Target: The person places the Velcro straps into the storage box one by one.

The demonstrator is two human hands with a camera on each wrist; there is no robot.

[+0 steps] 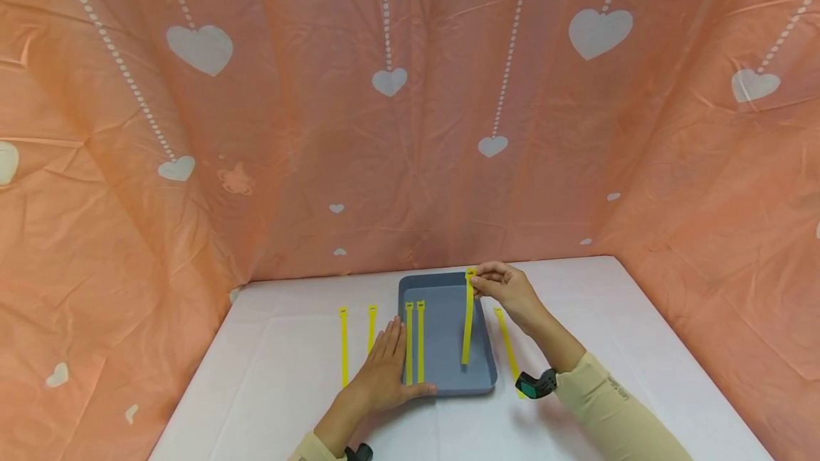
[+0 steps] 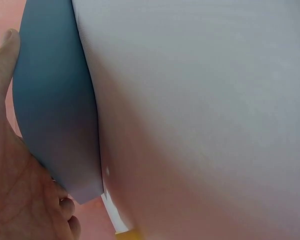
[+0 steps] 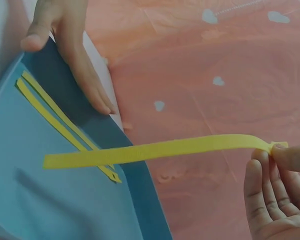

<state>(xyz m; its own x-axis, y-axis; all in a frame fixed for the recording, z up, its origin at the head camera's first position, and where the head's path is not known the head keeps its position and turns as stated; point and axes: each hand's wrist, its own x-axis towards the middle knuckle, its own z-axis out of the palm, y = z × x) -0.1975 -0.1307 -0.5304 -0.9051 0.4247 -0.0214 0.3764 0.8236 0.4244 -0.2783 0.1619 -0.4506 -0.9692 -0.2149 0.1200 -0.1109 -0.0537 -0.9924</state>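
My right hand (image 1: 512, 294) pinches a yellow cable tie (image 1: 468, 326) by its head end, between thumb and fingers. The strap hangs down over the right part of a blue-grey tray (image 1: 442, 333), its free end above the tray floor in the right wrist view. Two more yellow cable ties (image 1: 421, 347) lie side by side in the tray's left part. Against the tray's left side rests my left hand (image 1: 381, 375), fingers straight and thumb along the near edge. In the left wrist view, the tray wall (image 2: 55, 100) is beside the left palm (image 2: 20, 180).
Left of the tray, two yellow cable ties (image 1: 344, 347) lie on the white table (image 1: 282, 361), one partly behind the left hand. Another yellow cable tie (image 1: 508, 347) lies right of the tray, near the right wrist. A pink sheet with hearts (image 1: 423, 183) encloses the table's back and sides.
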